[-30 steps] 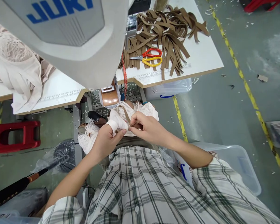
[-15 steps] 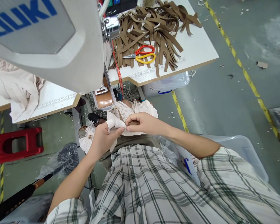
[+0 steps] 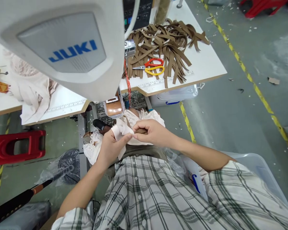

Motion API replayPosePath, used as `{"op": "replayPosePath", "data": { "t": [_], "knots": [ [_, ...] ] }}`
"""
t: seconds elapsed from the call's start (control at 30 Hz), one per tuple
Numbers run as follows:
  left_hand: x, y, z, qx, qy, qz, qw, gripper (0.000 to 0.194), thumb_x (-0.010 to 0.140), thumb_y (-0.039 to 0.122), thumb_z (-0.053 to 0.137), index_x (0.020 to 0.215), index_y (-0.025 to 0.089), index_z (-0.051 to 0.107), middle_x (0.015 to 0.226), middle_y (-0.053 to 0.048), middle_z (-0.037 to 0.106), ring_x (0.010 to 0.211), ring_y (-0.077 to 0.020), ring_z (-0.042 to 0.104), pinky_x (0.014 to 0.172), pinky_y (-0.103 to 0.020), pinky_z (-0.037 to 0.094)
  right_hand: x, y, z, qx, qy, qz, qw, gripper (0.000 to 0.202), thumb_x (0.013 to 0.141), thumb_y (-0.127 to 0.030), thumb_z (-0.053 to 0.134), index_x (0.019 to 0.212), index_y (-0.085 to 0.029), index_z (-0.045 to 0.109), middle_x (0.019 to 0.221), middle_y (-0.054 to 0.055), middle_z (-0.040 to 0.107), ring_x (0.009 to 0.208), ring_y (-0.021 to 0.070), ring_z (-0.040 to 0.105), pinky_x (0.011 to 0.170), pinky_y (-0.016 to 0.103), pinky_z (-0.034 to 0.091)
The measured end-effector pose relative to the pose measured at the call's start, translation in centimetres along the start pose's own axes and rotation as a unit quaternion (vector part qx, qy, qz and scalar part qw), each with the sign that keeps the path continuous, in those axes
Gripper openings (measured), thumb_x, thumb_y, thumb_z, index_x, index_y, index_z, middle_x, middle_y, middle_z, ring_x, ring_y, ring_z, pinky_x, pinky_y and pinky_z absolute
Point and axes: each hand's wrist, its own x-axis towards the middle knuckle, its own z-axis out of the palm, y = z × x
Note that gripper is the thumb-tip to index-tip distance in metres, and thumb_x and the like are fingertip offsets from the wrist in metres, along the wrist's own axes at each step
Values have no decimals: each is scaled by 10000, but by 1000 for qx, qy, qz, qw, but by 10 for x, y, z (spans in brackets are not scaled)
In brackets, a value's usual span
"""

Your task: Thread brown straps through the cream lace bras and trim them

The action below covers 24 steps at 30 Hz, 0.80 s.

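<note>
Green floor, clear bin, pale fabric inside, hands pinching white cloth

The cloth is between the left hand and right hand, with scissors on strips on the table right of the sewing machine, a stool on the left, and a box maybe partly under the table.

Bright light evenly covers the bench, glare spots the brown panel toward nine o'clock, and distortion stretches the four-o'clock sleeve.
</note>
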Motion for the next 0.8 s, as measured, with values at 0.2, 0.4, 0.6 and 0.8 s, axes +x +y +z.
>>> {"op": "replayPosePath", "data": {
  "t": [0.2,0.4,0.6,0.8],
  "knots": [
    [-21,-39,13,-239,89,161,953,791,800,866,365,1426,384,402,1217,-70,697,1114,-276,667,903,-472,545,26,-31,-22,144,-116,48,982,156,706,-308,647,788,-175,657,647,-26,558,556,94,457,520,234,354],
    [-12,-15,-17,-39,141,295,944,834,854,833,102,1569,422,-22,1421,-105,579,1293,-306,570,943,-488,529,70,-73,-34,-96,-176,-52,978,41,738,-210,608,721,-199,644,563,-53,455,531,79,378,519,239,294],
    [32,-14,-73,397,40,415,818,674,796,524,729,1410,310,554,1274,-120,666,1179,-340,627,1043,-437,461,92,-90,-36,-342,-97,-79,931,254,755,-180,599,539,-184,467,503,-54,324,519,76,260,552,280,200],
    [61,-22,-88,481,8,374,793,489,779,514,747,1213,291,720,897,-97,714,914,-271,676,853,-346,547,91,-92,-37,-326,-98,-74,937,276,790,-201,613,557,-189,467,509,-43,362,524,87,286,563,294,200]
  ]
}}
